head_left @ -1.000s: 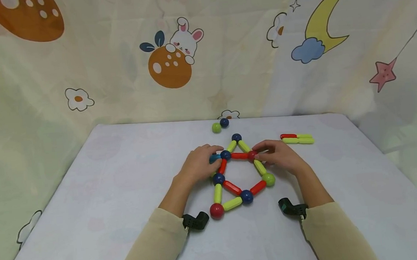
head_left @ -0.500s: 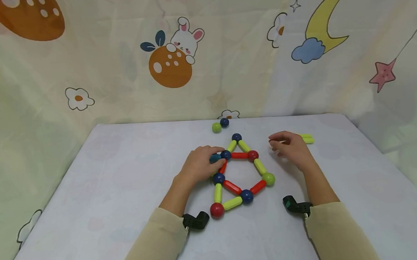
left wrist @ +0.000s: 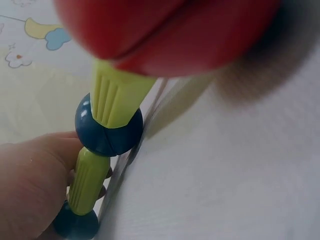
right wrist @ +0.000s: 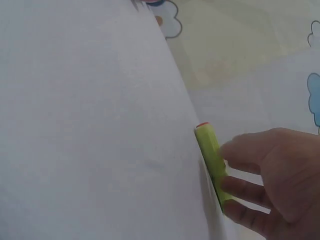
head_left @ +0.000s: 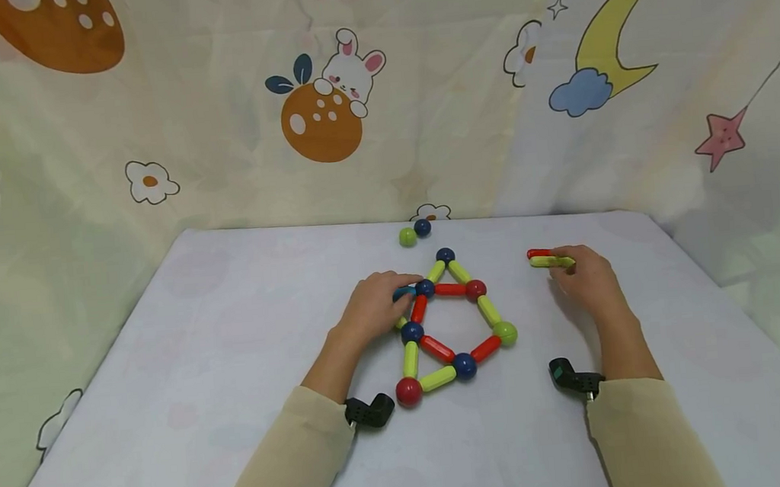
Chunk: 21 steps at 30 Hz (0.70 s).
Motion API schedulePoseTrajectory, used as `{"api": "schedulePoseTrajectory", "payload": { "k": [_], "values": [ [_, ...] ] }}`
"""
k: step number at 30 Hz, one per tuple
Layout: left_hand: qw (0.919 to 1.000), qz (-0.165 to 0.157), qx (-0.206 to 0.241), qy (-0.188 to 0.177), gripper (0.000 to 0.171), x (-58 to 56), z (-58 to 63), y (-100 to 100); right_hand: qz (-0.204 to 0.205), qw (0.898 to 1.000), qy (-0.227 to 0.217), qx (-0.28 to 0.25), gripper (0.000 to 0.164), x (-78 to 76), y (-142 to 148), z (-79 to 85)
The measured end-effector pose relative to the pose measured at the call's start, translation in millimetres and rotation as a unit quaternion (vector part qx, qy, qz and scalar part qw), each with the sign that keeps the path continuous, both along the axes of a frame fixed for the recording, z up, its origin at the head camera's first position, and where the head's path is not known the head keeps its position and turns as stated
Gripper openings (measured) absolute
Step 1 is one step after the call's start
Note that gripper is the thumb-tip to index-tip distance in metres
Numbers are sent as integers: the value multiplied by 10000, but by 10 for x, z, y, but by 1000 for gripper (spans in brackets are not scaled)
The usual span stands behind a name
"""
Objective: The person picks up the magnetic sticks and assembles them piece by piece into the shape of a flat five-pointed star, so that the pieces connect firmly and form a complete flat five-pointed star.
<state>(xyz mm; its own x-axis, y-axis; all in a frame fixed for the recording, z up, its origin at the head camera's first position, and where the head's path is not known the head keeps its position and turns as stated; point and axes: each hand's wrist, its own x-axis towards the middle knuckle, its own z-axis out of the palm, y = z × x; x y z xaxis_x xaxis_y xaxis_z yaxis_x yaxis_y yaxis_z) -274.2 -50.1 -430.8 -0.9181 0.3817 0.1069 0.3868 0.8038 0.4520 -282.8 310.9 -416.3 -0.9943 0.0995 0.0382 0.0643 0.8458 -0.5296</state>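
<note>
A frame of magnetic sticks and balls lies on the table. It has red sticks, yellow-green sticks, dark blue balls, red balls and a light green ball. My left hand grips a blue magnetic stick at the frame's upper left, beside a dark blue ball. To the right, my right hand pinches a yellow-green magnetic stick lying alongside a red stick. The fingers cover the far ends of these loose sticks.
A loose green ball and a dark blue ball lie near the table's back edge. A printed cloth hangs behind the white table. Each wrist carries a small black camera.
My right hand has left the red ball at the frame's upper right and moved right to the loose sticks, where it now pinches one. My left hand stays at the blue stick.
</note>
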Motion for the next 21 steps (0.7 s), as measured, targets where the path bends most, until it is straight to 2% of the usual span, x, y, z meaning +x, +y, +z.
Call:
{"api": "schedulePoseTrajectory", "payload": {
  "k": [3,7,15,21],
  "values": [
    [10000,12,0,5,38,5,1,-1,263,9996,-45,88,48,-12,8,-30],
    [10000,27,50,-10,38,3,-10,2,386,9991,67,176,48,-14,5,-57],
    [9999,79,107,-66,38,-13,-32,10,217,9987,-34,453,41,-29,-4,-82],
    [9998,76,168,-51,38,7,-15,7,294,9969,18,729,34,-47,6,-106]
  ]
}}
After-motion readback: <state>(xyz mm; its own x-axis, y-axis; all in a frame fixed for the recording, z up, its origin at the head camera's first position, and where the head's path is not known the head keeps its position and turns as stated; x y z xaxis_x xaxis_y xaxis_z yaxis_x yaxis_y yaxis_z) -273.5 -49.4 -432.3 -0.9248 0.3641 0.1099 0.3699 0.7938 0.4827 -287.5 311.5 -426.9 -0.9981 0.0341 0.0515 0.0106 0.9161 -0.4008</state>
